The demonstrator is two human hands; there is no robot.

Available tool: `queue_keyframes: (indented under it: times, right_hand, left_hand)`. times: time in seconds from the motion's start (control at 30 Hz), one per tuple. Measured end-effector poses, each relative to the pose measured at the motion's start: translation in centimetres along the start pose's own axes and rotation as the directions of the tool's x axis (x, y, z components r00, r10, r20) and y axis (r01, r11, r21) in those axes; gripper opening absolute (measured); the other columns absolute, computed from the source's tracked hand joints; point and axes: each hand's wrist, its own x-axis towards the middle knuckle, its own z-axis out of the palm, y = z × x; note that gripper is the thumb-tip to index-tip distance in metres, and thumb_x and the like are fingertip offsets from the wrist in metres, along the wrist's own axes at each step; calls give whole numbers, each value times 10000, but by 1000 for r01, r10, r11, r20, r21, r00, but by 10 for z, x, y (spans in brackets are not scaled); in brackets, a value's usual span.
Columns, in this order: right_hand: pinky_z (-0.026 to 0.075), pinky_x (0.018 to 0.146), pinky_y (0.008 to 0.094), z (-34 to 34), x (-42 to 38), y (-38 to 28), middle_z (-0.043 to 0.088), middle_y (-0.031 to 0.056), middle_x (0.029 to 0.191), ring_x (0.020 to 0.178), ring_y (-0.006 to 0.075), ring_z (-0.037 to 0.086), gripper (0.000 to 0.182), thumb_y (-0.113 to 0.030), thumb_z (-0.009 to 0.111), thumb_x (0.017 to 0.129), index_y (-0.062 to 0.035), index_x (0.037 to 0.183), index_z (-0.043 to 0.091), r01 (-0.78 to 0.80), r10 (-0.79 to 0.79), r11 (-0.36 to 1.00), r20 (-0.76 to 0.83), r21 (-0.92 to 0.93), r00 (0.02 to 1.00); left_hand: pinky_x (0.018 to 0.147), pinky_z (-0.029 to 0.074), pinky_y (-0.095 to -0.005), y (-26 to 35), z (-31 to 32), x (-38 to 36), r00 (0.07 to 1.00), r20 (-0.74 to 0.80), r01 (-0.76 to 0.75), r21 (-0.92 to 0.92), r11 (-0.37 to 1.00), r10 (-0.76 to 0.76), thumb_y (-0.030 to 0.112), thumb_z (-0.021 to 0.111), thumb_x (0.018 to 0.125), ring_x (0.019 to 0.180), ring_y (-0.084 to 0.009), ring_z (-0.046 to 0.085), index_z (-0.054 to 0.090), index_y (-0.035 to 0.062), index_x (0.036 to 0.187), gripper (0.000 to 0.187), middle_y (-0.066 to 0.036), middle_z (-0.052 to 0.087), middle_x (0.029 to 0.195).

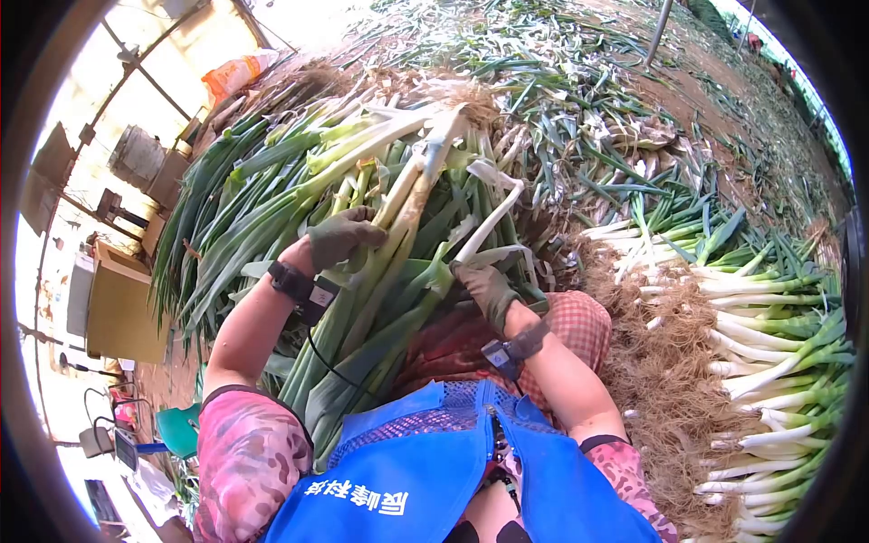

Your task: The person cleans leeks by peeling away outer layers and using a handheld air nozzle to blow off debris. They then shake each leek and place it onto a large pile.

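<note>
My left hand point(346, 237), in a dark green glove, has its fingers closed around the stalk of a large green onion point(407, 195). That onion's pale root end points up and away, and its long leaves run down toward my lap. My right hand point(489, 291), gloved too, is closed at the leaves beside a bent white stalk point(490, 220), pinching a green onion leaf there. Under and beyond both hands lies a big heap of untrimmed green onions point(262, 181), leaves toward the left. Both wrists carry strapped devices.
At right, cleaned green onions point(769, 362) lie in a row, their brown roots point(665, 398) toward me. Stripped leaves point(561, 81) cover the ground beyond. At left stand a yellowish box point(127, 303), a teal chair point(178, 430) and an orange bag point(231, 80). A pole point(661, 32) rises at the back.
</note>
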Motion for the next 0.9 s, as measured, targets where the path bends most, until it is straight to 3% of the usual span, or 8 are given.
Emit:
queue_keyframes:
  times: [0.03, 0.13, 0.27, 0.37, 0.47, 0.6, 0.73, 0.9]
  right_hand:
    - [595, 723, 400, -1, 14, 16, 674, 103, 1010, 828, 221, 660, 382, -323, 658, 954, -49, 1217, 622, 177, -176, 983, 34, -43, 984]
    - [563, 803, 357, 12, 20, 10, 662, 95, 1002, 865, 191, 635, 370, -318, 631, 978, -27, 1207, 637, -225, 63, 661, 246, 716, 967]
    - [552, 875, 329, -1, 14, 21, 665, 95, 1112, 980, 212, 662, 332, -219, 545, 1025, -1, 1272, 578, 275, -327, 879, 72, 389, 942]
    - [545, 902, 320, -30, 17, 47, 670, 93, 1169, 1030, 203, 670, 348, -185, 545, 1022, -3, 1318, 545, 719, -723, 688, -5, -95, 691]
    - [556, 871, 324, -37, 13, 46, 675, 124, 1164, 994, 206, 678, 397, -193, 603, 964, -19, 1316, 542, 641, -641, 763, -33, 79, 767]
    - [578, 773, 344, -48, -41, 1, 702, 151, 940, 792, 225, 677, 513, -420, 503, 1026, 3, 1318, 509, 235, -290, 801, 14, 550, 957]
    - [602, 770, 352, -42, -66, -30, 677, 136, 1053, 909, 226, 685, 482, -330, 630, 961, 2, 1296, 531, 216, -195, 792, -99, 572, 976]
    - [589, 820, 359, 0, -20, -41, 666, 111, 1118, 944, 226, 682, 512, -265, 639, 953, -2, 1363, 481, 41, -319, 751, 307, 659, 897]
  left_hand:
    - [733, 496, -276, 8, 8, -8, 997, -69, 28, 96, 995, -21, 277, 746, 845, 800, -120, 606, 636, 13, 1141, 411, -44, 666, 957]
    - [661, 468, -270, 6, 11, 0, 977, -210, 63, 451, 890, 37, 306, 779, 805, 743, -129, 594, 629, -3, 1121, 466, -33, 658, 872]
    - [629, 434, -289, 32, 13, -12, 929, -364, 43, 291, 956, 69, 371, 755, 840, 713, -97, 537, 658, 37, 1034, 398, 7, 600, 803]
    - [631, 426, -267, 29, -7, -11, 911, -375, -67, 278, 958, 172, 379, 721, 876, 709, -78, 523, 673, 58, 1021, 356, 34, 582, 787]
    - [635, 440, -255, 17, -4, 3, 961, -274, 3, 184, 983, 48, 360, 715, 888, 697, -72, 533, 677, 52, 1054, 351, 37, 597, 797]
    - [566, 409, -251, 28, 9, -1, 926, -348, -58, 253, 966, 147, 332, 696, 906, 611, -77, 512, 654, 60, 946, 278, 25, 578, 726]
    - [565, 432, -257, 40, 13, 0, 921, -353, -78, 254, 964, 168, 274, 705, 896, 603, -88, 529, 634, 52, 966, 244, 4, 587, 740]
    - [647, 541, -268, 52, 90, -1, 982, 167, -101, 55, 993, 90, 151, 734, 847, 714, -124, 642, 597, 19, 1150, 358, -38, 651, 917]
